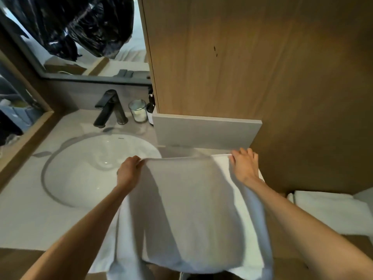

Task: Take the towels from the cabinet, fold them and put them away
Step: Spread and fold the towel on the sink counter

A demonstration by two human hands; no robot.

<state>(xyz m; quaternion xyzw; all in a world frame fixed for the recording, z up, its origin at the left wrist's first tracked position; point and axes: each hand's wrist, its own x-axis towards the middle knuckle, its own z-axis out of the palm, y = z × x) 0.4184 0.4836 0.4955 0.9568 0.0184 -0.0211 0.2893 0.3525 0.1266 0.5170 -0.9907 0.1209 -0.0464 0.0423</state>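
A large white towel [189, 209] lies spread over the counter beside the sink, its near part hanging over the front edge. My left hand [129, 170] pinches the towel's far left corner. At the far right corner, my right hand [245, 165] grips the edge, fingers spread over it. A folded white towel [331, 211] lies in the low cabinet opening at the right. The wooden cabinet [242, 57] rises just behind the spread towel.
A white sink [96, 168] with a black faucet [109, 108] sits at the left. A glass candle [138, 111] and a dark bottle [150, 112] stand by the cabinet. A grey ledge [205, 132] is behind the towel. A mirror [80, 37] hangs above.
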